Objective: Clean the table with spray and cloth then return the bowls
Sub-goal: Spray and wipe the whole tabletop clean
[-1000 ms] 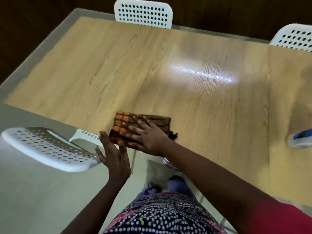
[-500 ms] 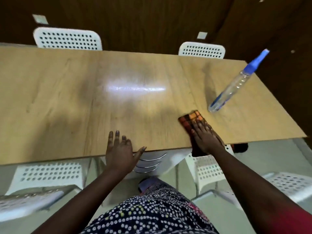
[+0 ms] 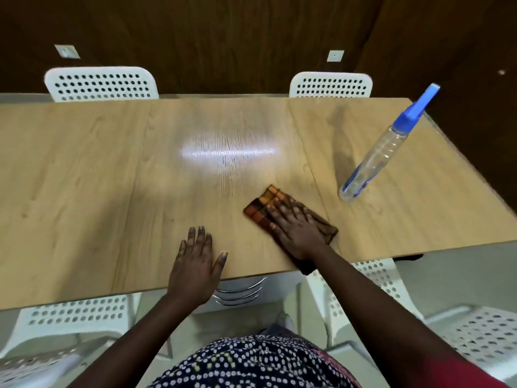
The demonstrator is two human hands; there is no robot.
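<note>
A folded orange-and-brown checked cloth [image 3: 264, 204] lies on the wooden table [image 3: 112, 177] near its front edge. My right hand [image 3: 293, 229] presses flat on the cloth with straight fingers, and one end of the cloth hangs over the edge under my wrist. My left hand [image 3: 195, 264] rests flat on the bare table near the edge, left of the cloth. A clear spray bottle [image 3: 383, 152] with a blue nozzle stands at the right side of the table, beyond the cloth. No bowls are in view.
Two white perforated chairs stand at the table's far side [image 3: 100, 84] [image 3: 331, 85]. More white chairs sit on my side, at the left [image 3: 75, 312] and right [image 3: 475, 334]. A dark wooden wall is behind. Stacked metal bowl-like rims [image 3: 240, 289] show under the table edge.
The view swung right along the table, bringing the spray bottle into sight. My right hand slid the cloth to the right side and a little further onto the table. My left hand came to rest on the table edge.
</note>
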